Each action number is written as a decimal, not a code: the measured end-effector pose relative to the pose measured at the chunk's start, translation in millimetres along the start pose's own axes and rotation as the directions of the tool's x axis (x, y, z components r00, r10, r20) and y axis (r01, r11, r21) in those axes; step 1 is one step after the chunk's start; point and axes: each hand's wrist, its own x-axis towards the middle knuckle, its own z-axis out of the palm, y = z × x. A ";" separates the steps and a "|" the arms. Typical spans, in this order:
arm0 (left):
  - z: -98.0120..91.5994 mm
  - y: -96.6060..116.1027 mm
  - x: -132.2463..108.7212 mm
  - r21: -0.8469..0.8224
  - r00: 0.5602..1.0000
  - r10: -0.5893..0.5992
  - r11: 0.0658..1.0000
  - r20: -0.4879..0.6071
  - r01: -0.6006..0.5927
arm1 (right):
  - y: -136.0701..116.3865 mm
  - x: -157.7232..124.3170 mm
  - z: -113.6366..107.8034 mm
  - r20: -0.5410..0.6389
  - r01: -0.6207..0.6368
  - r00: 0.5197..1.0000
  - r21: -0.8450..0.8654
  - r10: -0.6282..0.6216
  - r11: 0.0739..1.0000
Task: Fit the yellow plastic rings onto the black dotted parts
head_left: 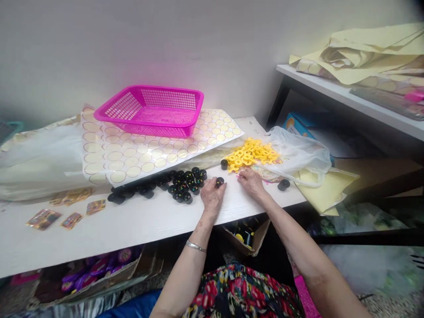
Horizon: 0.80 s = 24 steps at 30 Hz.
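My left hand [211,194] is closed round a small black round cup [219,181] with tiny coloured bits in its open top. Just to the right, my right hand [251,182] has its fingertips pinched together low over the table; what they hold, if anything, is too small to make out. Tiny pink bits lie by those fingers. Beyond them is a heap of yellow ring-shaped plastic pieces [253,153], with one black cup [224,164] at its left edge. Several more black cups [185,183] stand clustered left of my left hand. Another black cup [284,184] is right of my right hand.
A pink mesh basket [149,121] rests on sticker sheets [132,165] at the back. Small printed packets [43,219] lie at left. A clear plastic bag [304,152] and yellow paper [326,190] are at right, beside a raised white shelf [364,101]. Cartons [248,238] stand below the table.
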 end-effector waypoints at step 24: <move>15.1 -6.4 -0.2 -0.296 0.978 0.023 0.954 0.206 0.039 | -9.2 -16.7 -9.1 0.234 -0.116 0.968 0.117 0.086 0.986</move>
